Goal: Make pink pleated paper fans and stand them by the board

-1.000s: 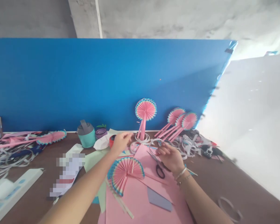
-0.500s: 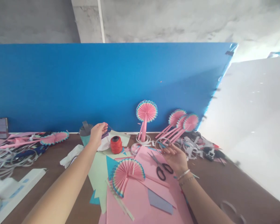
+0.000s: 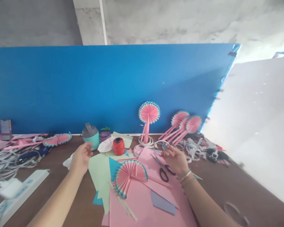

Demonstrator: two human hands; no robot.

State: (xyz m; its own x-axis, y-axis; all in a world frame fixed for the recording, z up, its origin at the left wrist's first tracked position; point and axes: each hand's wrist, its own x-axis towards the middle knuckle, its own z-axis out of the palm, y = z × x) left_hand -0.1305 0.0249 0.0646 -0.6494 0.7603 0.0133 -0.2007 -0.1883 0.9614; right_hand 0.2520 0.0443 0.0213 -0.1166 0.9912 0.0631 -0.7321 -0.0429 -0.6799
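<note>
My right hand (image 3: 176, 159) is closed, its fingertips pinching a thin white ring of narrow tape (image 3: 158, 154) above the pink paper. My left hand (image 3: 81, 157) is raised in front of a teal cup with a grey lid (image 3: 91, 137). Its fingers are curled together, and whatever they pinch is too fine to make out. Between the hands, a half-spread pleated pink paper fan (image 3: 130, 176) with blue-edged folds lies on pink sheets (image 3: 137, 208). Dark-handled scissors (image 3: 163, 173) lie beside my right hand, partly covered by it. A red spool of thread (image 3: 118, 147) stands behind the fan.
One round pink fan (image 3: 149, 113) stands against the blue partition (image 3: 109, 85), with several more (image 3: 193, 124) leaning to its right. Tangled white strips (image 3: 196, 149) lie at right. A power strip (image 3: 21, 195), cables and a phone (image 3: 6, 129) occupy the left. Green paper (image 3: 99, 167) lies centre-left.
My left hand has come down and left, away from the partition, uncovering the teal cup and a purple jar. My right hand and the ring have shifted slightly left.
</note>
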